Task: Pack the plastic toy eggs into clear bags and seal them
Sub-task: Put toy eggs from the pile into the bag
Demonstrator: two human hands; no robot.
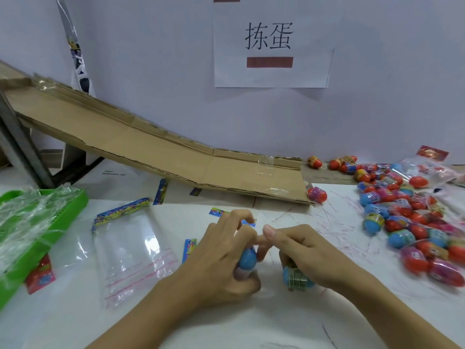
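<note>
Low in the middle of the frame, a blue egg (247,258) sits gripped in the left hand (226,255), a second blue egg (297,277) under the right hand's (309,253) curled fingers, clear bags (130,250) lying left, loose eggs (407,222) heaped right.

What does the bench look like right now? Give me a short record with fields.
left hand: grips a blue egg
right hand: holds a banded blue egg
bags: empty, flat on the table, left of the hands
egg pile: loose on the right
tray: green, far left, holds clear film
ramp: cardboard, slopes down to the right
</note>
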